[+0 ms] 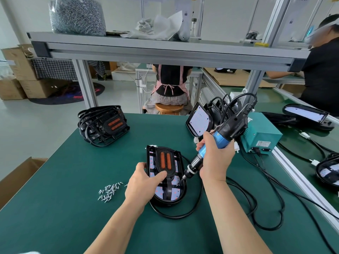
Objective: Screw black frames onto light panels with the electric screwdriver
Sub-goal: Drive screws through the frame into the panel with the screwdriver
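Note:
A light panel (159, 192) lies on the green mat in front of me, with a black frame (166, 163) carrying two orange strips laid on it. My left hand (144, 181) grips the panel's left edge, thumb pressed on the frame. My right hand (214, 156) holds the blue and black electric screwdriver (222, 133) tilted down to the left. Its bit tip (180, 181) touches the frame's lower right part. Several loose silver screws (109, 192) lie on the mat left of my left hand.
A stack of black frames (103, 125) sits at the far left of the table. More panels with cables (200, 120) lean at the back right, beside a teal power box (260, 138). Black cables (264, 204) loop across the right side. Two people work beyond the table.

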